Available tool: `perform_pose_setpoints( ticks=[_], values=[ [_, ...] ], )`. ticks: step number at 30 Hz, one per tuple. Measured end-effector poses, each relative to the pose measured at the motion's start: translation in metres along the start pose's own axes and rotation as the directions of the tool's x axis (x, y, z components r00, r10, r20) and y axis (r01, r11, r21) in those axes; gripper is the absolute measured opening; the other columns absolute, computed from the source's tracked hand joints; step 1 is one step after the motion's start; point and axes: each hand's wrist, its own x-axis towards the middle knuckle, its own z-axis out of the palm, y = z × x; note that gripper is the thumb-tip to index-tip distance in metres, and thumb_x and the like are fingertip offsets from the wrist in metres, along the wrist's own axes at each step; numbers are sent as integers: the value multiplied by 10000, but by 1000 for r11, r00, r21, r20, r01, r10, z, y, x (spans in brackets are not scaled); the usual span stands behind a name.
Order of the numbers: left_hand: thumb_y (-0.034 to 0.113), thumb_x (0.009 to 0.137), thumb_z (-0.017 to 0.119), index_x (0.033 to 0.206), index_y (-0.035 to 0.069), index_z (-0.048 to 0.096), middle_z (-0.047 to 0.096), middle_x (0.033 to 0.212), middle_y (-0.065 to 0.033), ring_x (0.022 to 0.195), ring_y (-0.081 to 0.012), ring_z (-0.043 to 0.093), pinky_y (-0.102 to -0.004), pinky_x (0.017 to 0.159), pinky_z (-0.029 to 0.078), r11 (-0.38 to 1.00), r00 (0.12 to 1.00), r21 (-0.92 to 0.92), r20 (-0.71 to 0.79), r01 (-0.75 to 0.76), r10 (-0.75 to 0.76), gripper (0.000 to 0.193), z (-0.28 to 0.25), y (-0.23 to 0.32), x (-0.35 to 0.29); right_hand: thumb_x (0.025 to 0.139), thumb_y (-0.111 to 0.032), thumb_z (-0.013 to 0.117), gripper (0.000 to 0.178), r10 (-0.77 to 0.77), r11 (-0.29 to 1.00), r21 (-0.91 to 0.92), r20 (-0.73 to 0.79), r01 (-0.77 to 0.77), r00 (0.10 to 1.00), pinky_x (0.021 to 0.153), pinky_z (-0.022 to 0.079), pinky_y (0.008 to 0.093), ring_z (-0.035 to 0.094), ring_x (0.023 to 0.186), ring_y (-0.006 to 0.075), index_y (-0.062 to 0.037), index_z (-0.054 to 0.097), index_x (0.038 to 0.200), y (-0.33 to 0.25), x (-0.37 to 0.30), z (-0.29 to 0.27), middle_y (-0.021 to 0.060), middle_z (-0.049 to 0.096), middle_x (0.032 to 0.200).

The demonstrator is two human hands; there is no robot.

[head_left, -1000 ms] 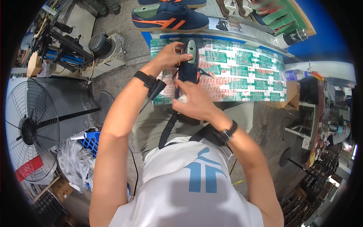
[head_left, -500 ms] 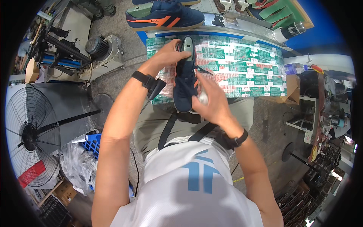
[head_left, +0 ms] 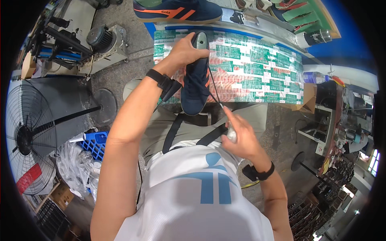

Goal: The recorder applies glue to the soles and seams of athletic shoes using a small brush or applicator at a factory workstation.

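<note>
A navy shoe with orange stripes lies lengthwise on the taped bench top, its toe toward me. A pale green shoe last fills its heel opening. My left hand is closed around the heel end, thumb across the last. From the shoe's right side a dark shoelace runs taut to a thin pale tip by my right index finger. My right hand is closed on a small tool with a pale rounded handle; its exact kind is partly hidden by the fingers.
Green-and-white printed tape covers the bench top. Beyond it, another navy shoe stands on a ledge. A water bottle and a cardboard box are at the right. A large fan and a blue crate stand left.
My right hand has moved from the shoe's side toward me and to the right, with the shoelace now drawn out taut. My left hand still holds the heel.
</note>
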Motion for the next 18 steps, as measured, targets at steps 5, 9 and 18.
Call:
perform_pose_setpoints(
  ticks=[5, 9, 18],
  values=[
    [457, 800, 987, 1691, -112, 385, 646, 1543, -291, 1375, -327, 679, -400, 1139, 554, 995, 997, -96, 68, 27, -21, 1217, -4, -9, -8, 794, -213, 879, 973, -284, 959, -69, -269, 275, 920, 915, 569, 483, 688, 1002, 379, 7, 484, 1656, -8, 68, 39, 179, 689, 1078],
    [487, 824, 983, 1715, -76, 367, 646, 1540, -293, 1392, -327, 668, -398, 1161, 532, 984, 999, -177, 51, 24, -15, 1221, -9, -13, -16, 782, -225, 887, 952, -384, 922, -82, -294, 377, 875, 885, 548, 506, 672, 987, 400, 67, 492, 1599, -1, 108, 55, 186, 678, 1072],
    [544, 796, 924, 1687, -84, 426, 673, 1520, -307, 1393, -354, 679, -407, 1125, 555, 996, 999, -86, -47, -26, 22, 1198, -1, -24, -9, 870, -364, 808, 854, -196, 975, 62, -197, 212, 960, 870, 581, 477, 717, 968, 382, 126, 570, 1528, -23, 116, 60, 188, 696, 1011]
  ],
)
